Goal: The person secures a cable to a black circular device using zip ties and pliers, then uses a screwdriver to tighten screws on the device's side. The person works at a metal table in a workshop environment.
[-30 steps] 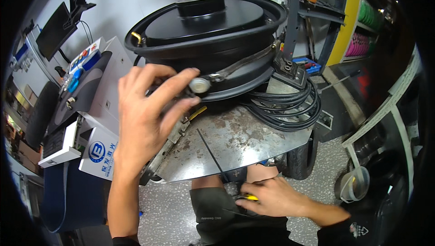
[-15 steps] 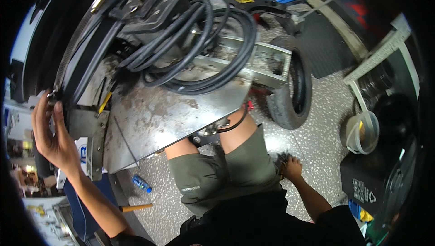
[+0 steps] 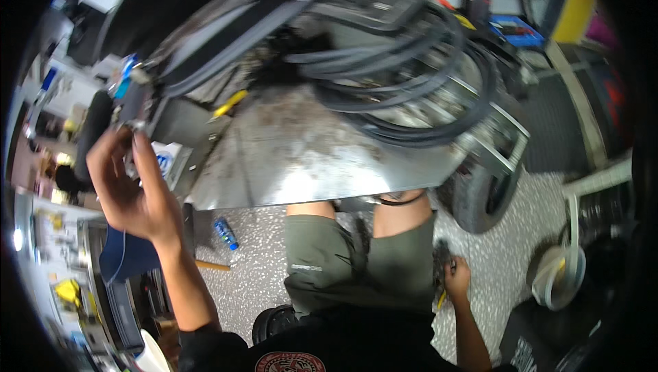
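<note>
My left hand (image 3: 140,197) is raised off the left end of the worn metal plate (image 3: 288,159). Its thumb and fingertips pinch together around a small shiny bit, too blurred to name. Low by my right knee, my right hand (image 3: 458,281) is closed on a dark, bristly brush (image 3: 441,259), with a bit of yellow below. A thick coil of black cable (image 3: 418,125) lies across the plate's far right part. Beyond my left hand, a yellow-handled tool (image 3: 230,103) rests on the plate's far left.
A black tyre (image 3: 473,201) leans past the plate's right end. On the floor are a blue bottle (image 3: 225,233) and a wooden handle (image 3: 212,265). A pale bucket (image 3: 561,279) stands at right. A blue tray (image 3: 517,31) sits far right.
The whole view has swung, so the plate, cable and tyre sit further right. My left hand stays pinched beside the plate's left end; my right hand still grips the brush, low down.
</note>
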`<control>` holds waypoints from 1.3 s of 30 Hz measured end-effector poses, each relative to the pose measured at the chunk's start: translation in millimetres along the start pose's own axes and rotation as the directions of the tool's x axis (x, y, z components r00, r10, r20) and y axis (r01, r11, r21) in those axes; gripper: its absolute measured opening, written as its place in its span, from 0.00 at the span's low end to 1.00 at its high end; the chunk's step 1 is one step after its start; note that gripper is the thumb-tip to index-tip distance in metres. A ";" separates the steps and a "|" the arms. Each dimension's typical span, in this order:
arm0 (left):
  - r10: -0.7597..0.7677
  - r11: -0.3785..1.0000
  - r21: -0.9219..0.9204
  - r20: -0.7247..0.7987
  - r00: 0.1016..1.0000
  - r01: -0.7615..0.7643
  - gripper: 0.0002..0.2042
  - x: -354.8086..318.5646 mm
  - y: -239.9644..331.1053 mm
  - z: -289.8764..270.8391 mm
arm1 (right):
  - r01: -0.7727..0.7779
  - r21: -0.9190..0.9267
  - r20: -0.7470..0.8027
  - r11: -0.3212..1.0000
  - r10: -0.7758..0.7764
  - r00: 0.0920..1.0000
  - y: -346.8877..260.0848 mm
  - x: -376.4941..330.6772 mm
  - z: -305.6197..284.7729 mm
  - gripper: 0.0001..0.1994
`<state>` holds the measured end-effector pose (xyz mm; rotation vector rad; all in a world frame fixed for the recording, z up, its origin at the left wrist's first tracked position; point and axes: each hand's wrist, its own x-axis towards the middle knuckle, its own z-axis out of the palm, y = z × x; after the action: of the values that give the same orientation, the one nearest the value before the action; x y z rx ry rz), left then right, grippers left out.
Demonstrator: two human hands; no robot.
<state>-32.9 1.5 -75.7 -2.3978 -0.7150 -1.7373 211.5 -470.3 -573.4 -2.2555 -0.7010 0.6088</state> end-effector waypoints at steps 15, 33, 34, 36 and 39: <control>0.016 0.982 0.104 0.780 0.625 -0.156 0.22 3.3 -72.9 -21.8 | -0.585 0.235 -0.321 0.776 0.630 0.707 72.2 -74.9 80.1 0.15; 0.417 0.901 0.071 0.138 0.899 -0.429 0.26 34.6 101.9 36.1 | -0.636 0.066 0.080 0.769 0.631 0.772 153.2 -103.5 132.2 0.35; 0.382 0.918 0.075 0.091 0.920 -0.389 0.26 45.9 111.2 49.2 | -0.201 -0.021 -0.304 0.979 0.185 0.934 133.5 -112.4 121.4 0.20; 0.285 0.954 0.092 0.019 0.958 -0.285 0.23 49.5 101.8 64.9 | -0.349 -0.078 -0.250 0.934 0.321 0.914 127.5 -100.7 116.1 0.28; 0.363 0.930 -0.004 0.181 0.914 -0.368 0.19 25.6 110.1 57.4 | -0.405 -0.110 -0.132 0.908 0.390 0.911 121.2 -82.7 101.8 0.27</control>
<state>69.9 -68.3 -51.0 -2.4888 -0.2748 -1.3668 126.9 -549.3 -709.4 -2.5610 -0.2286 0.6391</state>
